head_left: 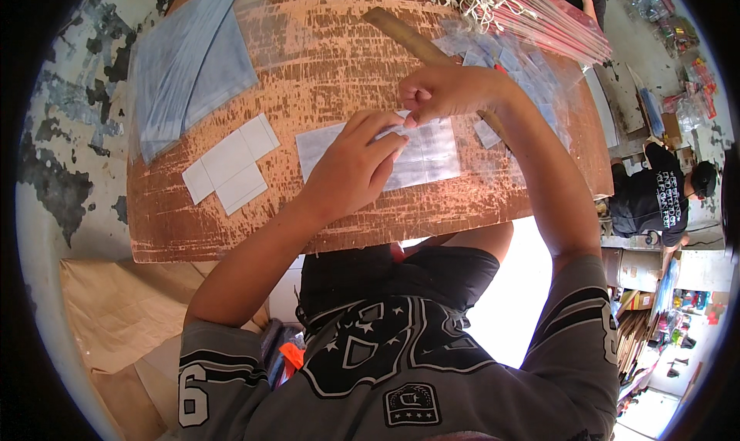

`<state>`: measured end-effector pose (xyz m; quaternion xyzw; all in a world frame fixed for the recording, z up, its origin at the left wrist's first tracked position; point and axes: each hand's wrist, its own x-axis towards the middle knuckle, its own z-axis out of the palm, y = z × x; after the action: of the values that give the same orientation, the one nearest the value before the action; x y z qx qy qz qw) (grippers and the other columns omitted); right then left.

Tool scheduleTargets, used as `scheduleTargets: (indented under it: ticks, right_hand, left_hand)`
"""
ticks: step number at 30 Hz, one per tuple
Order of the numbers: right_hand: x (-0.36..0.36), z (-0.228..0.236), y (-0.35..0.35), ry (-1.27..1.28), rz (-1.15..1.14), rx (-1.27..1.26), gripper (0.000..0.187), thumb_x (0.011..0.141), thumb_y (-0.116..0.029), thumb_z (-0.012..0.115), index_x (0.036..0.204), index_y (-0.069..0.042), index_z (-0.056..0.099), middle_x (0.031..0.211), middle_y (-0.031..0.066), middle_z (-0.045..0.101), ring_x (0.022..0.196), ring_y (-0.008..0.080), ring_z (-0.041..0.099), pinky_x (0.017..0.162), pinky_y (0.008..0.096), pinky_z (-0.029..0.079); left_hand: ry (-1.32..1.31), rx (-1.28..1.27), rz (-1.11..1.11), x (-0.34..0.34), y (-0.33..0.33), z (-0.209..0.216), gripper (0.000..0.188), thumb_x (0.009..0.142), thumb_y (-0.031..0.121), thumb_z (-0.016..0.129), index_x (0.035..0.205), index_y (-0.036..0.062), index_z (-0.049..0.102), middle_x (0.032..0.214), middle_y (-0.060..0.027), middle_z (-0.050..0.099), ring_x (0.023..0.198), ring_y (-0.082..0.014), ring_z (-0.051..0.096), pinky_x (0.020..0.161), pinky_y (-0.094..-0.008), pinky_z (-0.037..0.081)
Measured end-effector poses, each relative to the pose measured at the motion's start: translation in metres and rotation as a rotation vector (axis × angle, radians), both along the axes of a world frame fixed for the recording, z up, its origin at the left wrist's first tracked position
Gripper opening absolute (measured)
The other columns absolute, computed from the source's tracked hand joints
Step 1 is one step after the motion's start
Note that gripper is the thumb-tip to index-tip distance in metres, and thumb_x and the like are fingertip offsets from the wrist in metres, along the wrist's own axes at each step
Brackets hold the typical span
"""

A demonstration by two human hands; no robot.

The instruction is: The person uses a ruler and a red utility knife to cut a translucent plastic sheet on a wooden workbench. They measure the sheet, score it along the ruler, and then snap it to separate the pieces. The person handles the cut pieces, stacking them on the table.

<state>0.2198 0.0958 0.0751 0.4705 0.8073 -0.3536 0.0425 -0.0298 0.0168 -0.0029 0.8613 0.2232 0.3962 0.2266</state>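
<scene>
A translucent pale plastic sheet (433,159) with faint creases lies flat on the worn wooden table before me. My left hand (351,163) rests over its middle, fingers bent and closed at its upper edge. Right beside those fingertips, my right hand (455,94) is curled, thumb and forefinger pinching the same edge. Between the two hands a small whitish bit of the sheet shows; the fingers partly hide it. To the left lies a white cut-out piece (233,162) with lines, shaped like an unfolded box.
A stack of bluish plastic bags (193,63) covers the table's far left. A wooden ruler (405,36) lies beyond my right hand. Small plastic pieces (532,79) spread at the right, below a bundle of pink sticks with white strings (532,17). Another person (655,198) is at right.
</scene>
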Motion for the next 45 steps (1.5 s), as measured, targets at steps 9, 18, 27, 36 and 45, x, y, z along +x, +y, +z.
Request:
scheduleTargets:
  ticks: [9, 18, 27, 36, 45]
  right_hand:
    - [0.005, -0.002, -0.002, 0.132, -0.032, -0.136, 0.035, 0.092, -0.031, 0.086, 0.103, 0.002, 0.078, 0.079, 0.0012, 0.063, 0.076, 0.0116, 0.057, 0.069, 0.0307, 0.043]
    - [0.014, 0.028, -0.043, 0.427, -0.169, -0.132, 0.021, 0.099, -0.020, 0.083, 0.099, -0.001, 0.074, 0.084, -0.0052, 0.063, 0.080, 0.0049, 0.056, 0.073, 0.0264, 0.043]
    - [0.033, 0.043, -0.059, 0.486, -0.284, 0.079, 0.017, 0.100, -0.018, 0.082, 0.098, -0.002, 0.075, 0.083, -0.0047, 0.065, 0.081, 0.0055, 0.058, 0.075, 0.0263, 0.045]
    - [0.002, 0.047, -0.093, 0.345, -0.396, 0.800, 0.010, 0.095, -0.012, 0.080, 0.100, -0.004, 0.075, 0.081, 0.0103, 0.071, 0.080, 0.0260, 0.071, 0.076, 0.0399, 0.054]
    - [-0.003, 0.017, -0.128, 0.128, 0.066, 1.396, 0.025, 0.083, -0.008, 0.080, 0.108, -0.007, 0.077, 0.102, 0.0041, 0.074, 0.093, 0.0218, 0.069, 0.076, 0.0382, 0.054]
  left_hand:
    - [-0.104, -0.081, -0.004, -0.002, 0.000, 0.002, 0.027, 0.095, -0.003, 0.071, 0.122, 0.0011, 0.071, 0.130, -0.0161, 0.067, 0.121, -0.0365, 0.066, 0.103, -0.0445, 0.053]
    - [-0.478, -0.388, -0.182, -0.013, -0.005, 0.027, 0.022, 0.104, 0.004, 0.069, 0.124, -0.0032, 0.070, 0.123, -0.0174, 0.074, 0.115, -0.0299, 0.074, 0.102, -0.0410, 0.058]
    - [-0.510, -0.539, -0.286, -0.042, 0.013, 0.050, 0.057, 0.114, 0.047, 0.052, 0.110, -0.0072, 0.070, 0.097, -0.0196, 0.076, 0.089, -0.0272, 0.079, 0.080, -0.0391, 0.066]
    - [-0.435, -1.416, -0.401, -0.057, 0.018, 0.050, 0.115, 0.103, 0.088, 0.019, 0.133, -0.0134, 0.064, 0.101, -0.0259, 0.077, 0.089, -0.0329, 0.081, 0.072, -0.0381, 0.070]
    - [-0.737, -1.630, -0.122, -0.091, 0.035, 0.027, 0.075, 0.111, 0.050, 0.057, 0.144, -0.0171, 0.053, 0.124, -0.0242, 0.074, 0.113, -0.0342, 0.077, 0.091, -0.0441, 0.070]
